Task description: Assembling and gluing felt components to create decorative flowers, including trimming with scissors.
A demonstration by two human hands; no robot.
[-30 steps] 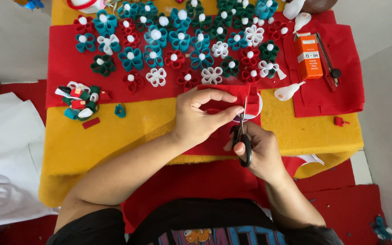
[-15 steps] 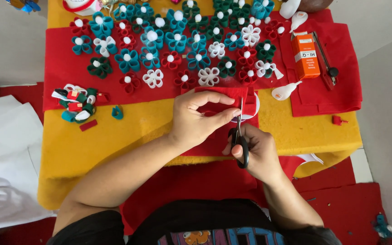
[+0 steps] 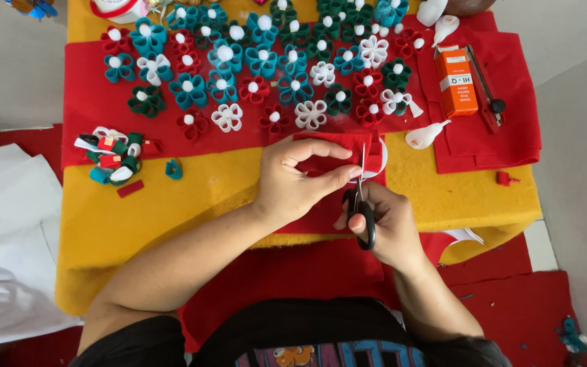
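Observation:
My left hand (image 3: 300, 180) pinches a folded piece of red felt (image 3: 327, 153) at the middle of the table, thumb and fingers closed on its edge. My right hand (image 3: 385, 221) grips black-handled scissors (image 3: 361, 204), fingers through the loops, blades pointing up and away from me into the red felt next to the left fingertips. A white round piece (image 3: 380, 160) shows behind the felt by the blade tips.
Several felt flowers (image 3: 259, 61) in red, teal, green and white lie on red cloth at the back. A pile of felt loops (image 3: 111, 156) lies left. An orange box (image 3: 455, 81), a cutter (image 3: 487, 95) and a white glue bottle (image 3: 424, 136) sit right. Yellow felt (image 3: 171, 204) covers the table.
Both hands stay in place on the red felt and scissors. The blades have edged a little further up into the felt; the view has shifted slightly.

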